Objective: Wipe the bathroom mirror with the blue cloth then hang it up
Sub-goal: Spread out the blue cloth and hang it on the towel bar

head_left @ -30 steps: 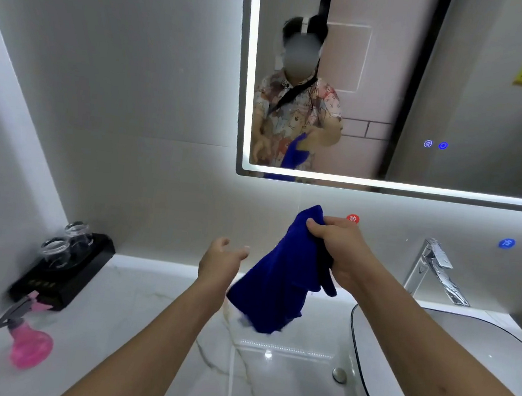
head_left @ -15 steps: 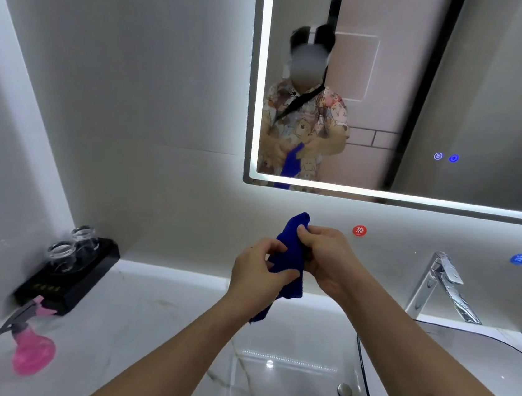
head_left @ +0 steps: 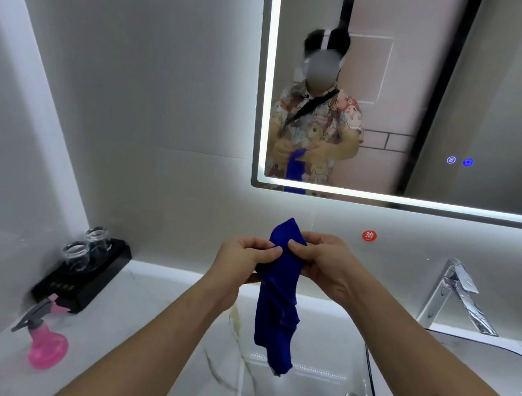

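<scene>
Now: cloth (head_left: pixel 279 301) pinched at top by left hand (head_left: pixel 239 262) and right hand (head_left: pixel 327 264) | hung bunched | mirror (head_left: pixel 426 102) at 1 o'clock.

Left hand (head_left: pixel 243 257) and right hand (head_left: pixel 323 263) pinching blue cloth (head_left: pixel 278 304), below lit mirror (head_left: pixel 459 100)

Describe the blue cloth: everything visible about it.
The blue cloth is deep royal blue, soft fabric by its look, bunched into a long crumpled strip. It hangs upright in the air above the white marble counter, below the mirror, touching neither. The left hand and right hand pinch it near its top; a peak sticks up above the fingers and the loose tail dangles.
</scene>
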